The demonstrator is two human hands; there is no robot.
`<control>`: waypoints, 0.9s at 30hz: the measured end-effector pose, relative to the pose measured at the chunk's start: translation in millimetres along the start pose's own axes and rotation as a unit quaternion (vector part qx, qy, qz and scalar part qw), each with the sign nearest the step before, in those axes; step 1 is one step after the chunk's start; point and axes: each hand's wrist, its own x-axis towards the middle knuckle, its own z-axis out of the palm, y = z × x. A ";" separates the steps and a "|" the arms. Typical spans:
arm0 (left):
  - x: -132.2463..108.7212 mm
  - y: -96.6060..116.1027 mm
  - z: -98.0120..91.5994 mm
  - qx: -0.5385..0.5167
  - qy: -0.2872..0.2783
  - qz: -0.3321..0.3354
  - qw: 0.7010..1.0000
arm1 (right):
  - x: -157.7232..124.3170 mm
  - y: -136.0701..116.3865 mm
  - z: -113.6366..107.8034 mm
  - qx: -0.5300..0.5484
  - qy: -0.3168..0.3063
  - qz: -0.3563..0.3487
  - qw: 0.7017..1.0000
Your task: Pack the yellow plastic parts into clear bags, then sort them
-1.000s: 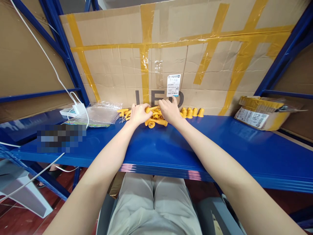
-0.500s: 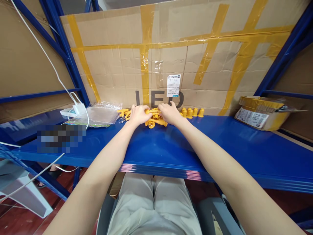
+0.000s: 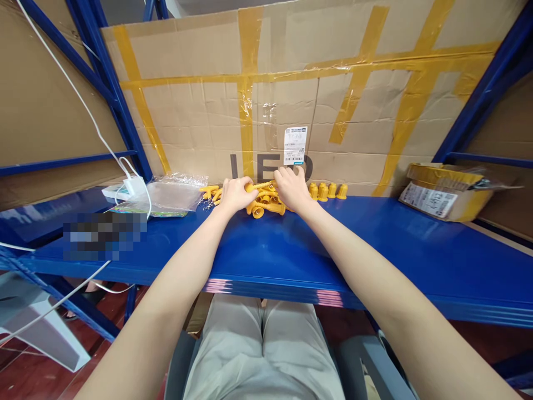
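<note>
My left hand [image 3: 234, 195] is closed, thumb and fingers pinching one end of a yellow plastic piece with a ridged, screw-like stem [image 3: 264, 185]. Its other end meets the curled fingers of my right hand [image 3: 293, 190], which partly hide it. Below the hands lies a heap of yellow plastic parts [image 3: 272, 208], one with its round open end [image 3: 257, 212] facing me. Several yellow bell-shaped caps [image 3: 322, 192] stand upright in a row to the right of my right hand. Left of my left hand are more yellow pieces [image 3: 209, 190] and small shiny metal bits [image 3: 205, 203].
A blue shelf [image 3: 333, 244] carries everything. Behind it stands a large taped cardboard sheet [image 3: 187, 122]. Clear plastic bags [image 3: 175, 194], a white charger with cable [image 3: 133, 186] and a blurred dark object [image 3: 104, 233] lie left. An opened carton [image 3: 445, 194] sits right.
My right hand has shifted slightly right and its grip has turned, showing more of the ridged stem. My left hand stays almost in place with its piece.
</note>
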 end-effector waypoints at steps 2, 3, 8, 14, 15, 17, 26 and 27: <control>0.6 -2.1 0.4 -0.003 0.003 -0.011 1.000 | -0.7 7.1 4.3 0.008 0.021 0.028 0.999; 1.0 -3.5 0.8 -0.005 0.004 -0.018 1.000 | -1.3 11.6 6.7 0.016 0.031 0.043 0.998; 3.9 -11.7 4.4 -0.027 0.014 -0.057 0.998 | -7.0 43.6 20.2 0.074 0.094 0.136 0.984; 10.3 -24.5 11.9 -0.073 0.040 -0.111 0.990 | -25.5 96.5 37.8 0.123 0.166 0.337 0.919; 11.2 -27.0 13.1 -0.076 0.050 -0.119 0.989 | -30.8 104.8 40.7 0.131 0.176 0.373 0.901; 12.1 -31.6 14.7 -0.079 0.065 -0.129 0.986 | -42.8 118.3 46.4 0.151 0.180 0.443 0.865; 12.0 -53.7 26.6 -0.168 0.131 -0.132 0.968 | -76.1 135.6 67.1 0.205 0.094 0.598 0.769; 14.4 -58.5 30.5 -0.192 0.146 -0.136 0.961 | -76.2 136.3 68.6 0.212 0.084 0.605 0.763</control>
